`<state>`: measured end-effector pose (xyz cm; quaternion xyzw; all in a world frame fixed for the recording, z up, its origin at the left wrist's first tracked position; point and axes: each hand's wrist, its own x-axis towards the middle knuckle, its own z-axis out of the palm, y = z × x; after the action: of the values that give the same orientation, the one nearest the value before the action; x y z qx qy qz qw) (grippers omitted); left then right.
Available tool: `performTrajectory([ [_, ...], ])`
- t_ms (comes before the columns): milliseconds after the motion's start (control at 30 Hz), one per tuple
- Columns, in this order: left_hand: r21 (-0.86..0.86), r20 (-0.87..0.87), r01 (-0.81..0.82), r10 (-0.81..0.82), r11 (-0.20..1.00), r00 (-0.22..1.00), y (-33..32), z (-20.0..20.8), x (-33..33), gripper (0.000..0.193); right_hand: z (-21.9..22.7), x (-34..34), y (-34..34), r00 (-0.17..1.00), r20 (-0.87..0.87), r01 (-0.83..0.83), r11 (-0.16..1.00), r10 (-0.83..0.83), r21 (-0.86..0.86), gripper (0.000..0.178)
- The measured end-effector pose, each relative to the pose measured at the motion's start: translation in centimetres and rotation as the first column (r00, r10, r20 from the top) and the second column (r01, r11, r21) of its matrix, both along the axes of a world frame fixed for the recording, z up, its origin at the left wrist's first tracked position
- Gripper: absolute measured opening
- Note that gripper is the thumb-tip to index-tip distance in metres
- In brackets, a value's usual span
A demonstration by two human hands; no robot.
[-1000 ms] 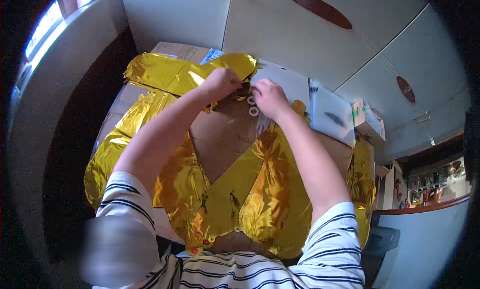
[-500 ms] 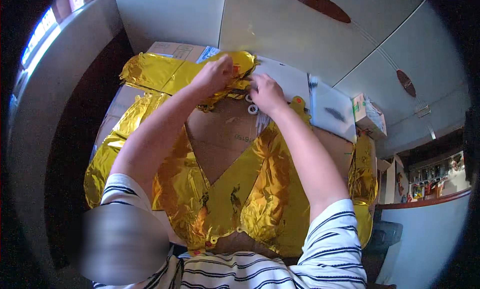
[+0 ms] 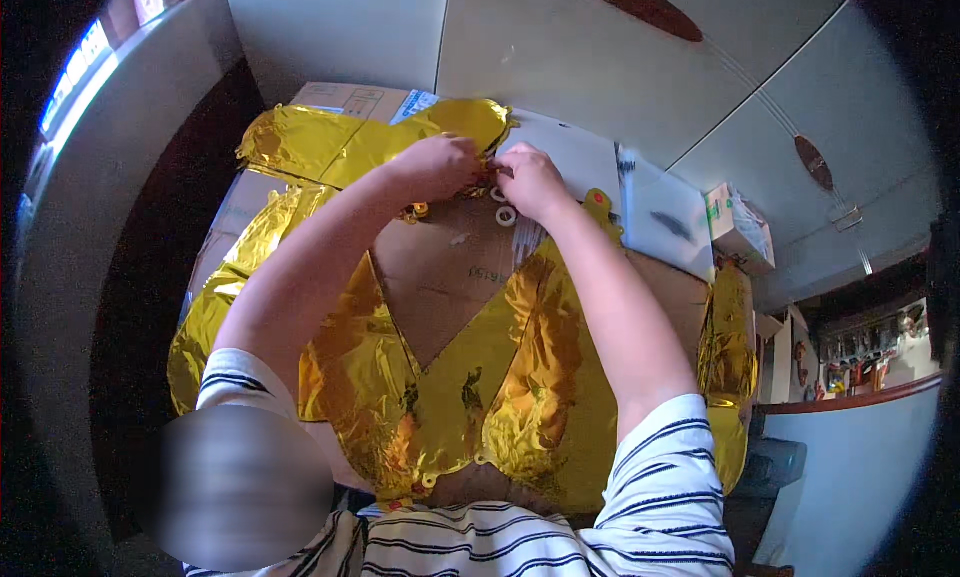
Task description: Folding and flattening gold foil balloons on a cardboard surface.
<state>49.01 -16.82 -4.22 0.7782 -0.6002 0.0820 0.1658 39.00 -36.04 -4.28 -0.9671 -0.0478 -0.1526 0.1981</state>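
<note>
At the far end of the work surface, my left hand (image 3: 440, 165) lies curled on the edge of a gold foil balloon (image 3: 345, 149), its fingertips bent down over the foil. My right hand (image 3: 533, 182) comes close beside it with thumb and fingers pinched together; what sits between them is too small to make out. Just below my right hand are small white rings (image 3: 506, 216), possibly tape rolls, and a bundle of thin pale sticks (image 3: 526, 240). A large flat gold foil balloon (image 3: 580, 377) spreads out nearer to me, under my forearms.
More gold foil (image 3: 728, 357) hangs at the right edge. Brown cardboard (image 3: 440, 277) lies beneath the balloons. A clear plastic bag (image 3: 660, 217) and a small box (image 3: 738, 224) stand at the far right, before pale cabinet doors (image 3: 560, 67). A blurred round shape (image 3: 245, 487) is at lower left.
My left hand has come down and slightly toward me, uncovering more of the far balloon. My right hand has shifted slightly left, so the two hands are closer together.
</note>
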Motion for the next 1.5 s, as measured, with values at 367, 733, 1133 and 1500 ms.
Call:
performTrajectory([
  [367,0.002,0.061,-0.009,0.009,1.0,0.998,-0.1,-0.2,-0.7,0.015,0.3,-0.8,0.1,1.0,-0.008,0.018,0.999,-0.018,0.031,0.023],
  [733,-0.284,-0.642,-0.416,0.151,0.864,0.752,-0.4,-1.4,1.7,0.032,0.3,-1.5,1.2,0.991,0.115,0.074,0.997,-0.07,-0.03,0.024],
  [1133,-0.368,-0.9,-0.686,-0.054,0.628,0.433,2.8,2.6,5.9,0.044,3.6,2.2,7.3,0.999,0.035,0.013,0.964,-0.004,-0.264,0.035],
  [1500,-0.643,-0.647,-0.671,0.206,0.369,0.734,21.5,22.1,8.1,0.028,0.6,5.4,7.3,0.981,-0.194,-0.073,0.962,0.021,-0.264,0.044],
])
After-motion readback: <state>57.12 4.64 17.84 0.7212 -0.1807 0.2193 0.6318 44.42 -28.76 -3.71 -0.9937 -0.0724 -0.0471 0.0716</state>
